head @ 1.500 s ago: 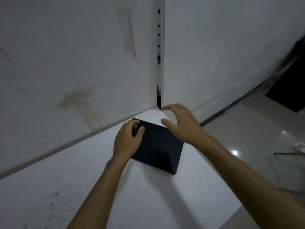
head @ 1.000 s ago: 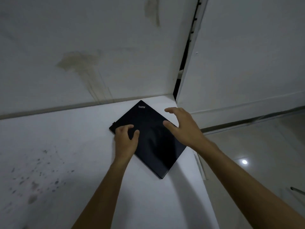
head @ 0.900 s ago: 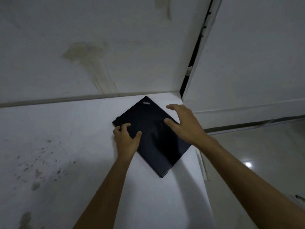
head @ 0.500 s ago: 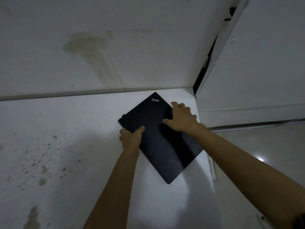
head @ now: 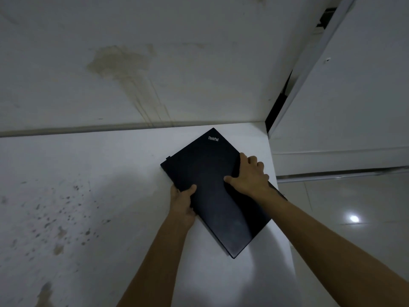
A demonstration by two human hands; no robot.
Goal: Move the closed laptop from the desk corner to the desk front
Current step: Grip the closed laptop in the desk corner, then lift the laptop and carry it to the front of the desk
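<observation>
The closed black laptop (head: 212,185) lies turned diagonally near the far right corner of the white desk (head: 99,173), its logo corner pointing at the wall. My left hand (head: 182,202) grips the laptop's left long edge, thumb on the lid and fingers under it. On the right long edge sits my right hand (head: 250,176), thumb flat on the lid and fingers curled over the side. I cannot tell whether the laptop is lifted off the desk.
A stained white wall (head: 124,69) runs along the back of the desk. A white panel (head: 354,96) stands to the right, with a dark gap at the corner. The desk's right edge drops to a glossy tiled floor (head: 354,207). Dark specks mark the desk's left part.
My hands went from hovering over the lid to closing on both long edges of the laptop. My left hand slid down its left edge. My head moved closer.
</observation>
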